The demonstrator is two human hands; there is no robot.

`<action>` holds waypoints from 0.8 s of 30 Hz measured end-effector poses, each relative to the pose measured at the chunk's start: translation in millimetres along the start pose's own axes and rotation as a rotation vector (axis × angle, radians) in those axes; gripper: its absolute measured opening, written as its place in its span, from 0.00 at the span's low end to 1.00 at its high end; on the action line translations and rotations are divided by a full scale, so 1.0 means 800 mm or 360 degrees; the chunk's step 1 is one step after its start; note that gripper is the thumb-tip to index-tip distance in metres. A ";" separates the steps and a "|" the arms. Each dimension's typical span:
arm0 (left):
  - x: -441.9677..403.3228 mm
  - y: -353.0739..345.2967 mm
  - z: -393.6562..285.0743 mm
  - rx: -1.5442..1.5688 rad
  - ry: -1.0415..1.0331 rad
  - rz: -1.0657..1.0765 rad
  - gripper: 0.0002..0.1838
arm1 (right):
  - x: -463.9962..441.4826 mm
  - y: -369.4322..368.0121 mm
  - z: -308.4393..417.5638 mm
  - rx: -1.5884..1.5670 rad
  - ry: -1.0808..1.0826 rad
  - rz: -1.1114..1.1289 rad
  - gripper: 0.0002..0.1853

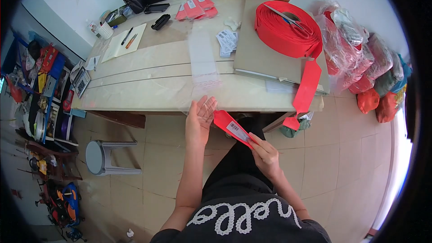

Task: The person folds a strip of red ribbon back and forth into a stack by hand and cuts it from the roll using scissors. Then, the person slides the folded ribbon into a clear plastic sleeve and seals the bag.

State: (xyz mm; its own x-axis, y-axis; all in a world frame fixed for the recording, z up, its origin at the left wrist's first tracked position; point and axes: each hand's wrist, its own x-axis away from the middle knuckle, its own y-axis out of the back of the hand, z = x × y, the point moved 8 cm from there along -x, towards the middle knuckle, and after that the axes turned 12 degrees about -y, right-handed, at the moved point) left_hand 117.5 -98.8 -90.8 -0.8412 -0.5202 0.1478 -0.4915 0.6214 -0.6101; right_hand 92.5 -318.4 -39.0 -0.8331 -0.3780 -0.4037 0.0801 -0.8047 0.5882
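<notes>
My right hand (264, 154) is closed on the lower end of a flat red ribbon strip (222, 120), which carries a white barcode label (238, 131). The strip slants up and left, its far end beside the fingers of my left hand (201, 116). That left hand is palm up with fingers stretched out, just off the table's front edge. Right above its fingertips, a clear plastic sleeve (202, 54) lies on the table. Whether the fingers touch the sleeve is hard to make out. A large roll of red ribbon (281, 40) rests on a grey-brown board (249, 58), its loose end hanging over the edge.
Scissors (290, 21) lie on the roll. Labels (227, 42) and a pile of red labelled packets (196, 7) are on the table (148, 90). A notebook (114, 50) with pens lies left. Bulging plastic bags (348, 47) stand right; a grey stool (101, 157) is below left.
</notes>
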 end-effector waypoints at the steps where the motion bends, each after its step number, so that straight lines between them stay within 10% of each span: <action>1: 0.000 -0.003 0.001 0.0010 0.0007 0.0049 0.29 | 0.001 0.000 -0.002 -0.0023 -0.0002 -0.0008 0.13; 17: 0.030 -0.041 0.006 0.0178 0.0169 0.0427 0.36 | 0.014 -0.033 -0.052 -0.0864 -0.0868 0.0366 0.10; 24: 0.033 -0.032 0.007 -0.0058 0.0108 0.0362 0.35 | -0.006 -0.001 -0.004 0.0018 -0.0001 0.0074 0.16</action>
State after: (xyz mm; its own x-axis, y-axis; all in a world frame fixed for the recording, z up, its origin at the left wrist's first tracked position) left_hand 109.3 -131.8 -75.6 -0.9438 -0.3245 0.0627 -0.2944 0.7394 -0.6054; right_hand 98.0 -317.5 -40.3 -0.8290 -0.4148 -0.3752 0.1128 -0.7810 0.6142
